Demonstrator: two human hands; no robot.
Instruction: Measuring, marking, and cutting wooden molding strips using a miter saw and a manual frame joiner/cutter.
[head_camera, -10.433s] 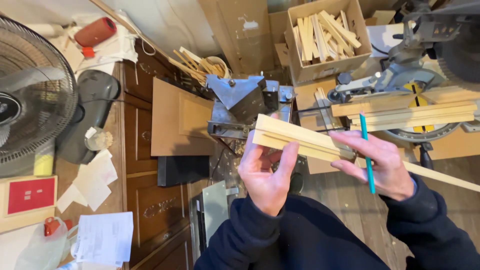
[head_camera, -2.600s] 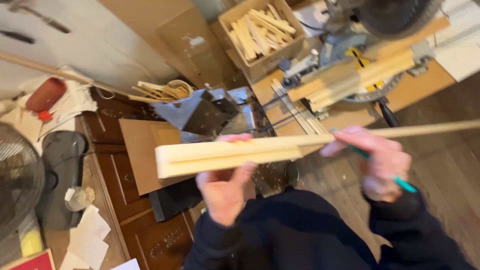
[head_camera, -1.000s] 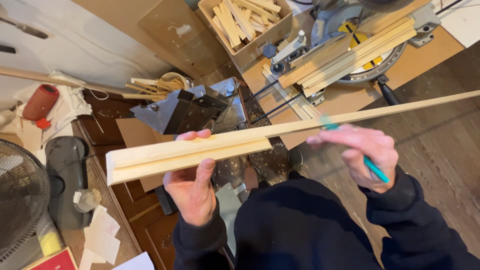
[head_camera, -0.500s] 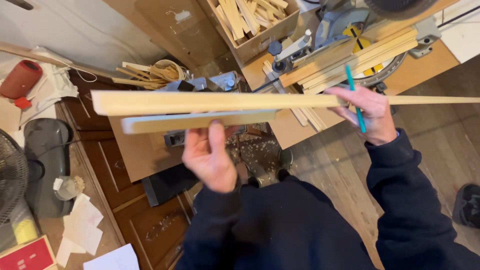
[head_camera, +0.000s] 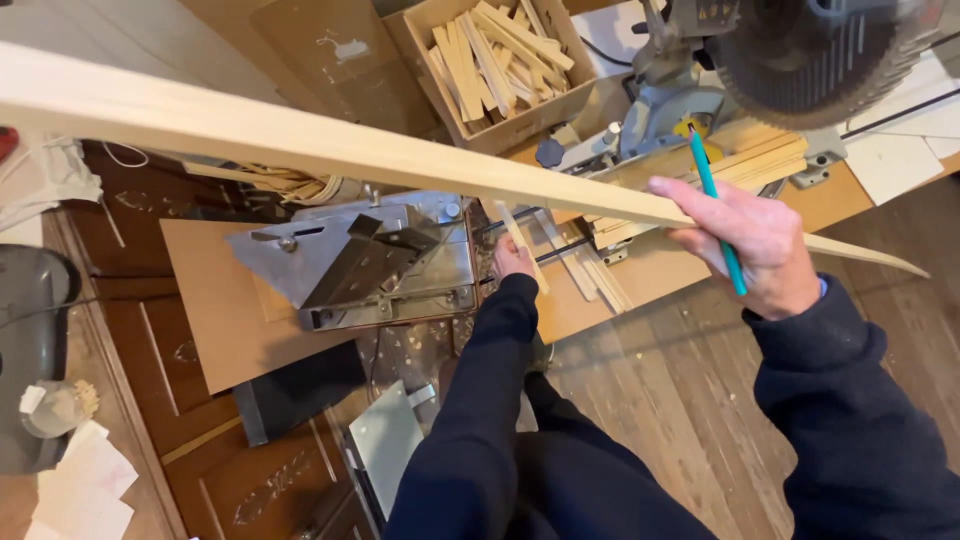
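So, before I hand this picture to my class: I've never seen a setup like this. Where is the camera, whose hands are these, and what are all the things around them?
The camera sits on the person's head and looks down, so the dark sleeves and both hands are that person's own. The right hand holds a long pale wooden strip that runs across the whole picture, and a teal pencil is tucked between its fingers. The left hand reaches down to a short thin stick on the brown board. Beside it stands a grey metal cutting tool. At the top right is a saw with a round toothed blade, and behind it a cardboard box full of short wood offcuts. The floor below is wooden planks.
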